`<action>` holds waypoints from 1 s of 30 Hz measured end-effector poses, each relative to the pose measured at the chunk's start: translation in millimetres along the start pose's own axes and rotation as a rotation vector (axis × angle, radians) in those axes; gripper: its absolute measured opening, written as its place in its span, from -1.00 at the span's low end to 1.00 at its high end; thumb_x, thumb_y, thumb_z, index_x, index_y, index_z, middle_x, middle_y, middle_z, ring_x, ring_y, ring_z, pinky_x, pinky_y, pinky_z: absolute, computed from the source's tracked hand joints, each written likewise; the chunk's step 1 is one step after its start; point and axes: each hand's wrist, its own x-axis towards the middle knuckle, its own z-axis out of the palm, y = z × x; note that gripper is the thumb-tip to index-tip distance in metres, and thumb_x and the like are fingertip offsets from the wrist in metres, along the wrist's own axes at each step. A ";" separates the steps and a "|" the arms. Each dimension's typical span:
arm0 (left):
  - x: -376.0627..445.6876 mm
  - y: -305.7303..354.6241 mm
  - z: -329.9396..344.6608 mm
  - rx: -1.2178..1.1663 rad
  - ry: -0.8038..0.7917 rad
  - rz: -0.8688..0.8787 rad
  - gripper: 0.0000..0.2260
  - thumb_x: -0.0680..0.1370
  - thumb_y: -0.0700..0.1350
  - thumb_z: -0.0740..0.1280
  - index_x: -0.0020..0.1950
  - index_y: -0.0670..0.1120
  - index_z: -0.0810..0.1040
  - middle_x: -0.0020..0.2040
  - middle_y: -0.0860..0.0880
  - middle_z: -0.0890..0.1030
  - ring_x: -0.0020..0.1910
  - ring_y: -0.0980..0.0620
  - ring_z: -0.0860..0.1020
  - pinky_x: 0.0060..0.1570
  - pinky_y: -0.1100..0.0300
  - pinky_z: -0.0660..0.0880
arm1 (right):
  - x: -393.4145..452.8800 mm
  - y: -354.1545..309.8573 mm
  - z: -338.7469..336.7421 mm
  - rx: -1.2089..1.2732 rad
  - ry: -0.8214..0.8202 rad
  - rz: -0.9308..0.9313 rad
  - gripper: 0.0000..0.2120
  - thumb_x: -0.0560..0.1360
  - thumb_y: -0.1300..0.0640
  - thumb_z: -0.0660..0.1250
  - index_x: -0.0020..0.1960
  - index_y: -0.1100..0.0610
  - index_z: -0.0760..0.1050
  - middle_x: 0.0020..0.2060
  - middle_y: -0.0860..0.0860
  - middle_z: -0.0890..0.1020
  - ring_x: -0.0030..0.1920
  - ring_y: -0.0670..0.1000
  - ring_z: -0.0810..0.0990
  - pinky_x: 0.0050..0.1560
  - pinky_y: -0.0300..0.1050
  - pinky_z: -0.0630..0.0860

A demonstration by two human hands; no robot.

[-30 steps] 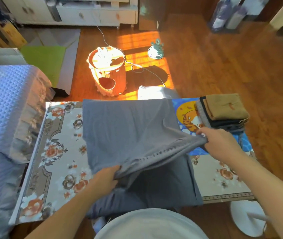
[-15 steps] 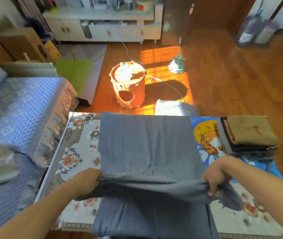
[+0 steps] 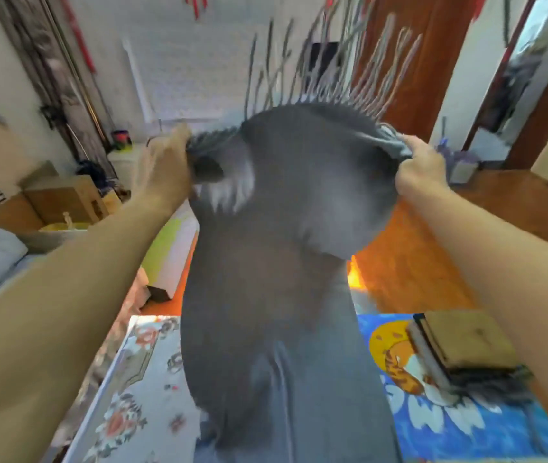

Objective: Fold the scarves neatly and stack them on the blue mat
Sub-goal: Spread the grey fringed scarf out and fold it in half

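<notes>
Hanging lengthwise, fringe upward, grey scarf (image 3: 276, 262) clamped by left hand (image 3: 165, 168) and right hand (image 3: 419, 165).

From where I stand, only the person's two arms show. Both forearms are bare from the edge of sight to the wrist, with no sleeve or cuff on either. The left hand (image 3: 162, 165) carries no ring, watch or band that I can make out, and its outline is smeared by blur. The right hand (image 3: 421, 168) is likewise bare, with no glove or strap at the wrist. Nothing of the torso or clothing shows.
</notes>
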 end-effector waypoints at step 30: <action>-620.0 -84.1 82.9 0.248 -1.473 0.219 -0.45 0.07 -0.32 0.59 -0.10 -0.04 0.40 -0.30 -0.06 0.53 -0.50 -0.20 0.58 -0.63 0.07 0.40 | -466.9 374.2 58.1 -0.937 -1.492 -0.125 -0.63 0.51 0.29 0.27 0.26 0.01 0.44 0.13 0.06 0.53 0.12 0.17 0.58 -0.07 -0.01 0.45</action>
